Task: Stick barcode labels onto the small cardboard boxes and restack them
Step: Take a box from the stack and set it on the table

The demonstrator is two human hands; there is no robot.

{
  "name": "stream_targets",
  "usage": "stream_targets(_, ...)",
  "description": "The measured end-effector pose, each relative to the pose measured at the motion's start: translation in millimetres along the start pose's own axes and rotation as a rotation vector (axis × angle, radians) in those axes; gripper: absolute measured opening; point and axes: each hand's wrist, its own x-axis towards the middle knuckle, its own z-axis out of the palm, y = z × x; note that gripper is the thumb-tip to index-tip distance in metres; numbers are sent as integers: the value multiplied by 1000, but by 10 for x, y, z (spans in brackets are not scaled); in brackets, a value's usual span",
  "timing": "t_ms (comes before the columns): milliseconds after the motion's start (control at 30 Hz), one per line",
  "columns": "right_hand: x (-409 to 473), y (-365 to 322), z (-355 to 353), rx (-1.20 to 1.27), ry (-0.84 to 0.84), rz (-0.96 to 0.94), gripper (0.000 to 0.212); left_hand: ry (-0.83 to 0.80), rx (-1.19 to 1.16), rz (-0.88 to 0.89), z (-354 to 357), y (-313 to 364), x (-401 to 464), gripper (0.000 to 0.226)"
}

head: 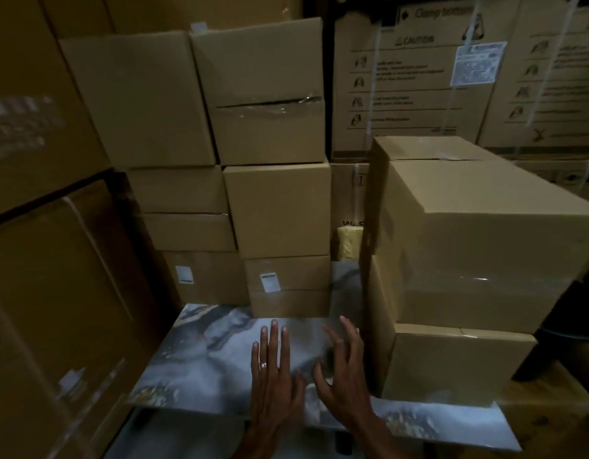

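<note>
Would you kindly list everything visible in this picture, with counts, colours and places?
Small cardboard boxes: seven visible, brown, stacked in two columns at centre back.
Barcode labels: two, white, one on each bottom box of those columns.
Right stack of boxes: about four, brown, on the right of the surface.
Marbled surface: one, grey and white, under the hands.
Large printed cartons: at least two, brown with caution print, back right.
Paper sheet: one, white and blue, on a printed carton.
Large cartons: several, brown, along the left.
Yellow packet: one, in the gap between the stacks.
Left hand: fingers straight, wearing a ring, above the surface.
Right hand: fingers spread, holding nothing.
</note>
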Motion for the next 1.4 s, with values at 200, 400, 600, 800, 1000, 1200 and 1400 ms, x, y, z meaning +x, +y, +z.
stream_targets(200, -248, -344, -193, 148, -174, -576, 69, 94, 18, 11, -404, -378, 261, 91)
stream_targets(400, 275, -1218, -148, 287, -85, -663, 69, 288, -41, 143, -1000, -380, 1100, 88)
stream_targets(600, 899, -2139, -234, 427, 71, -750, 60, 456, -29, 271, -1507, -179, 2128, 81)
stream_targets(800, 1530, -2988, -308, 492, 173, -869, 60, 602, 103, 334, -2058, -94, 3086, 73)
stream_targets(1000, 2167, -3506, -383, 532, 292, -871, 60, 659, 206, 318, -2452, -96, 3857, 86)
stream_targets(1200, 2736, -3882, -431, 425, 330, -770, 69, 726, 235, 315, -2831, -45, 4532, 86)
stream_targets(1400, 3012, -4246, -409, 179, 398, -840, 76, 724, 254, 275, -3003, -118, 5014, 83)
